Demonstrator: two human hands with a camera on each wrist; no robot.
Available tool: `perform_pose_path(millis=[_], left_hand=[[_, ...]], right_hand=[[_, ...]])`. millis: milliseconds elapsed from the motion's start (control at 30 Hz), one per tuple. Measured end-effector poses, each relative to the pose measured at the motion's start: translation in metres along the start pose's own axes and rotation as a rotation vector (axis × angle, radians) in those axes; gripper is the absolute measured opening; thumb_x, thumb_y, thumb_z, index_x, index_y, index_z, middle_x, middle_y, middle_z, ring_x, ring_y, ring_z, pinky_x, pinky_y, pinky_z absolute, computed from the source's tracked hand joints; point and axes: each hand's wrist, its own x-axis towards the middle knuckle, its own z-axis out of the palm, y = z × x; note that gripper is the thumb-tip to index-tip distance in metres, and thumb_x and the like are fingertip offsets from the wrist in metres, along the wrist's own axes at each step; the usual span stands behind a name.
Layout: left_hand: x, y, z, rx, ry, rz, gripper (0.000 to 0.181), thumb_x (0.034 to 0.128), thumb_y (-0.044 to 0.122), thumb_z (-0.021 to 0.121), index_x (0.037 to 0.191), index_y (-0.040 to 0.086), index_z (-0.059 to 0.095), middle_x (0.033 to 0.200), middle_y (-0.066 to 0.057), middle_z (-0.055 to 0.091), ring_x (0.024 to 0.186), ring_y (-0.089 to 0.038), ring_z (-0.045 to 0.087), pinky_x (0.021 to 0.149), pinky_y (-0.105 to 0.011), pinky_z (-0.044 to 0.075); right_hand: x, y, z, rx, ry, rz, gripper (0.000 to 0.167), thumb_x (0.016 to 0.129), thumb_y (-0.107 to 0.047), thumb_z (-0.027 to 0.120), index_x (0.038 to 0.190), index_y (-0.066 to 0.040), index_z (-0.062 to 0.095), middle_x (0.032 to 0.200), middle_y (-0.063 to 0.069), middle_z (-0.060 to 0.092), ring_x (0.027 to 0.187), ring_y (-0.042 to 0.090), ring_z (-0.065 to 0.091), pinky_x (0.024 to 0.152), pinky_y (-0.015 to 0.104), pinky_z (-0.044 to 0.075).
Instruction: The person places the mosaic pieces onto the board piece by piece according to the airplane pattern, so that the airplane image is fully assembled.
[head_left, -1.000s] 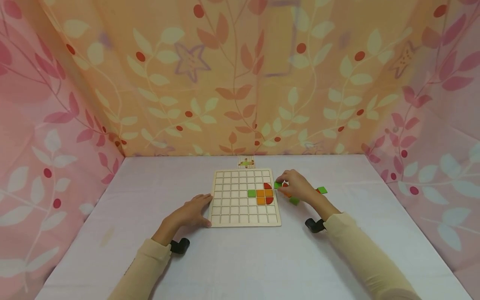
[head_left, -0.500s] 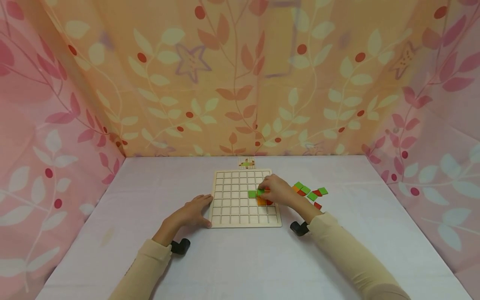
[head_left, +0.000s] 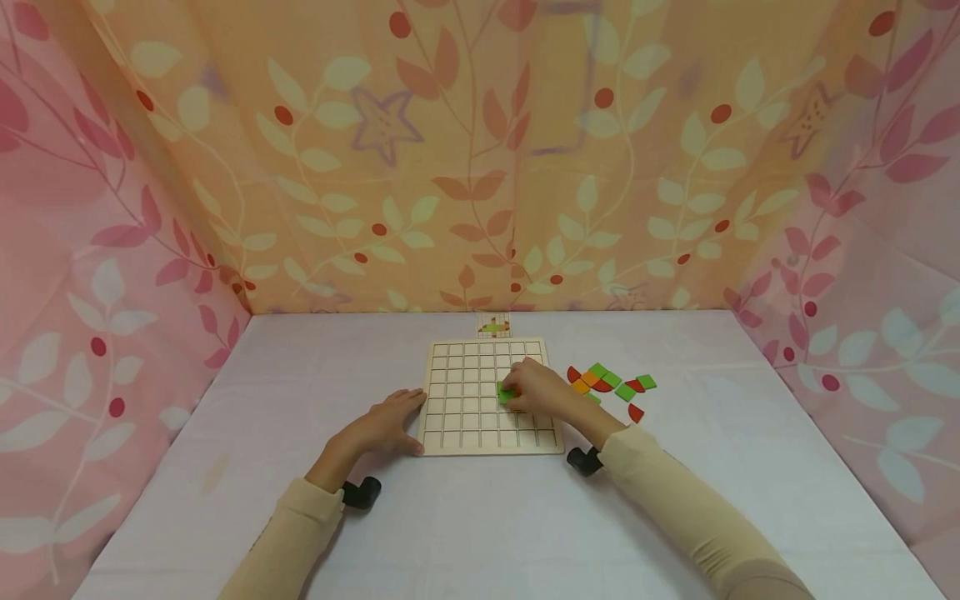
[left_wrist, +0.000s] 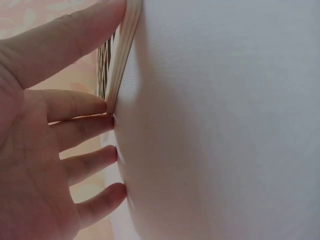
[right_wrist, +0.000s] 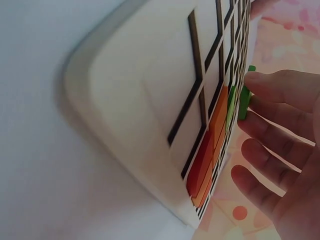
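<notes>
A square wooden grid board (head_left: 457, 408) lies on the table. My right hand (head_left: 540, 390) is over its right half and pinches a green square tile (right_wrist: 245, 100) between thumb and fingertips. Seen from the right wrist, an orange tile (right_wrist: 218, 115), a red rounded piece (right_wrist: 200, 162) and another green tile (right_wrist: 230, 107) sit in the grid cells. In the head view the right hand covers most of these. My left hand (head_left: 382, 425) rests at the board's left edge, its thumb and fingertips against the side, fingers fairly straight in the left wrist view.
Loose green tiles (head_left: 626, 392), orange tiles (head_left: 591, 380) and red rounded pieces (head_left: 636, 412) lie scattered right of the board. A small pattern card (head_left: 493, 325) lies behind the board. Floral cloth (head_left: 480, 167) walls enclose the white table (head_left: 480, 525) at the back and sides.
My right hand has gone left from the loose pieces onto the board, bringing a green tile, and moved slightly further left over the cells. The left hand has stayed put.
</notes>
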Motion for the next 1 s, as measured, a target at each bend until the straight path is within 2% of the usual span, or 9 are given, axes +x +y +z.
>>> perform_pose_path(millis=[233,533,1000], left_hand=[[-0.0018,0.0029,-0.0009,-0.002,-0.002,-0.004,0.092,0.0733,0.023,0.084,0.148,-0.001,0.036,0.157,-0.018,0.033,0.147,-0.041,0.022,0.115,-0.064,0.021],[0.0007,0.001,0.0018,0.0,-0.001,-0.028,0.092,0.0734,0.023,0.085,0.149,0.001,0.036,0.158,-0.015,0.033,0.148,-0.039,0.022,0.115,-0.064,0.022],[0.0014,0.0003,0.0011,0.001,0.0,-0.022,0.092,0.0743,0.024,0.084,0.15,0.002,0.035,0.158,-0.015,0.032,0.148,-0.039,0.022,0.114,-0.064,0.022]], right_hand=[[-0.0003,-0.0082,0.0013,-0.023,-0.018,0.01,0.018,0.083,-0.019,0.075,0.099,-0.011,0.077,0.095,0.001,0.067,0.09,0.017,0.052,0.079,0.031,0.048],[-0.0013,-0.0099,0.0071,-0.046,-0.025,0.029,0.017,0.085,-0.018,0.074,0.1,-0.013,0.077,0.093,-0.001,0.063,0.089,0.015,0.05,0.075,0.028,0.046],[-0.0033,-0.007,0.0059,0.003,-0.017,0.014,0.016,0.084,-0.019,0.075,0.098,-0.011,0.077,0.089,-0.001,0.061,0.085,0.013,0.048,0.072,0.027,0.044]])
